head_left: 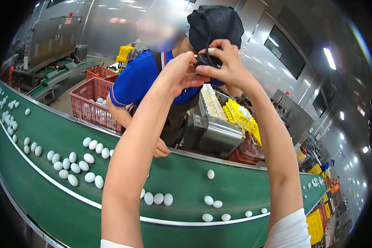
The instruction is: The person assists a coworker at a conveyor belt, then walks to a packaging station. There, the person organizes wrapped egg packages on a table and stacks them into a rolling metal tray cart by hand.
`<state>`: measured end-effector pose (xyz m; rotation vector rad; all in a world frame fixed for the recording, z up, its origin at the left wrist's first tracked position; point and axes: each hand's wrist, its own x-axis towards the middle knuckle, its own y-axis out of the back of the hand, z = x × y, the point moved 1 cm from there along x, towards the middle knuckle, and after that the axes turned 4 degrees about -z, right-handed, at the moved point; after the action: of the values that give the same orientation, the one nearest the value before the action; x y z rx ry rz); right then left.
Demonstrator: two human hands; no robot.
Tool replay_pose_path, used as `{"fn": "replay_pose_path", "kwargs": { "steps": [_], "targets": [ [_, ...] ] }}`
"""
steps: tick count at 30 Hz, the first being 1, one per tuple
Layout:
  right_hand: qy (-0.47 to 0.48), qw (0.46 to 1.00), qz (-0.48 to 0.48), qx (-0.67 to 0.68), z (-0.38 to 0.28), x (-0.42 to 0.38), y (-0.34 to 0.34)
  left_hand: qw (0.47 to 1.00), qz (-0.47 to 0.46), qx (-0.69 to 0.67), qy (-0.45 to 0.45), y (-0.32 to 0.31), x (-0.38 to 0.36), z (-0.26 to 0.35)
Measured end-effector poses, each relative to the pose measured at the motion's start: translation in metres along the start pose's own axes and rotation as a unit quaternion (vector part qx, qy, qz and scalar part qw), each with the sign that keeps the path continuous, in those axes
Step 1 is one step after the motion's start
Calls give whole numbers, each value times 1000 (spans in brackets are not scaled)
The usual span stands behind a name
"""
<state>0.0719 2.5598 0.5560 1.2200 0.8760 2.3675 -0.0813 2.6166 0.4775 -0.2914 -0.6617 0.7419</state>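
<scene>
Both my arms reach up in front of a co-worker's black cap (216, 25). Between my hands is a small black device (209, 61) with a dark cable looping from it. My right hand (227, 62) grips it, thumb below and fingers above. At its left side, my left hand (181, 73) has its fingertips closed against the device. The exact part they pinch is hidden. Below my arms, white eggs (158, 199) lie scattered on a green conveyor belt (182, 175).
Across the belt stands a co-worker in a blue shirt (132, 78), one hand (161, 149) near its edge. A pink crate (93, 101) holds eggs. A metal machine (213, 138), egg trays (213, 103) and yellow trays (237, 113) stand behind. A white rail (173, 222) runs along the belt.
</scene>
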Motion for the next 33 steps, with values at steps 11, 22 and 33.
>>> {"fn": "replay_pose_path", "kwargs": {
  "steps": [11,22,33],
  "targets": [
    [-18,999,27,-27,-6,44,-16,998,48,26,35,34,14,-21],
    [-77,961,183,191,6,-46,-37,977,86,9,196,119,-36,-156],
    [-158,872,-140,442,-100,-254,-218,959,137,-59,241,138,-126,-224]
  ]
}}
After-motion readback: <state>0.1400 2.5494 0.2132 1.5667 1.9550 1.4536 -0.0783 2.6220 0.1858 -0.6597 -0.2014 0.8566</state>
